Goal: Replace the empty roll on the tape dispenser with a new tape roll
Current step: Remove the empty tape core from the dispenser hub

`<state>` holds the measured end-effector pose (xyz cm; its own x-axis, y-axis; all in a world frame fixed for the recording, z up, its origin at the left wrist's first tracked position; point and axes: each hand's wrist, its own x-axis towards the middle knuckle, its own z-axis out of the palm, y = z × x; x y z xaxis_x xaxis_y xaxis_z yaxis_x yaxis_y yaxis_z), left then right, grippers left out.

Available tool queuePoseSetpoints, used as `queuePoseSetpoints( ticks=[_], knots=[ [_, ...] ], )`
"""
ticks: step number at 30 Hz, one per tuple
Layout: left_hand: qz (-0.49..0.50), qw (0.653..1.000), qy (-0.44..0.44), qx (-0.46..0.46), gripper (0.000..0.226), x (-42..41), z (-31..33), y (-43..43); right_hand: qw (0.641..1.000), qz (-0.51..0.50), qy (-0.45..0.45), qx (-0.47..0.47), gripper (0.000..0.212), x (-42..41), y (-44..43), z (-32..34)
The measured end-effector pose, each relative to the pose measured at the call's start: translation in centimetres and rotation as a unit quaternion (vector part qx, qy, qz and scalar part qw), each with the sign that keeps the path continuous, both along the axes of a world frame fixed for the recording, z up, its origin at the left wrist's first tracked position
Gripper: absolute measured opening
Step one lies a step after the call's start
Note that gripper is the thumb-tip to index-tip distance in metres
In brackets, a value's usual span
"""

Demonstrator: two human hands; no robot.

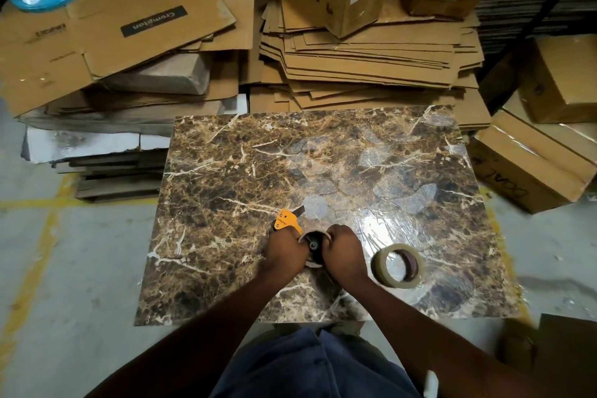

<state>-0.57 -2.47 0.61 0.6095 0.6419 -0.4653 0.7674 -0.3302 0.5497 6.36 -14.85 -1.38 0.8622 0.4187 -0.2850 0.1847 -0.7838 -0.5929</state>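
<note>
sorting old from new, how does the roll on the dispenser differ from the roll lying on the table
The roll on the dispenser is a thin bare ring gripped between both hands; the roll on the table is thick with pale tape and lies flat, untouched. The first sits on the dispenser's hub; the second is loose. Both are round with open centres.

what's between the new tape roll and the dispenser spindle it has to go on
The empty roll sits on the tape dispenser, held by the left hand and right hand. The new tape roll lies apart.
</note>
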Motion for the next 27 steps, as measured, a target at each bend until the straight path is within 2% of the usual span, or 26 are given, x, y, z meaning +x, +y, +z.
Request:
queuePoseSetpoints(
  ticks=[3,6,10,14,17,20,22,24,27],
  knots=[
    [0.017,1.0,0.011,-0.002,0.015,0.2,0.4,-0.4,1.0,-0.013,0.022,0.004,0.001,-0.2,0.3,0.2],
    [0.004,1.0,0.015,0.006,0.013,0.5,0.8,-0.4,0.999,-0.021,0.044,0.013,0.008,-0.2,0.4,0.5],
    [0.003,1.0,0.013,0.015,0.013,0.7,1.0,-0.3,0.999,0.0,0.03,0.013,0.011,0.4,0.1,0.2],
    [-0.018,1.0,-0.014,0.016,0.017,0.4,1.6,-0.3,0.999,0.012,0.012,0.027,0.013,0.9,-0.6,0.3],
    [-0.027,0.997,-0.066,-0.015,0.015,-0.5,1.6,0.1,0.998,0.026,-0.005,0.053,0.014,1.4,-1.4,0.6],
    [-0.054,0.992,-0.107,-0.028,0.036,-0.8,2.0,0.5,0.996,0.035,-0.021,0.08,0.014,2.1,-1.9,1.2],
    [-0.063,0.991,-0.118,-0.012,0.039,0.1,2.6,0.6,0.995,0.026,-0.033,0.089,0.012,2.9,-1.8,1.6],
    [-0.083,0.989,-0.123,0.028,0.028,1.8,3.5,0.6,0.994,0.009,-0.045,0.096,0.006,4.0,-1.7,2.0],
    [-0.121,0.98,-0.143,0.067,0.024,4.8,4.3,0.4,0.992,-0.034,-0.057,0.105,0.011,6.2,-2.4,2.6]
  ],
)
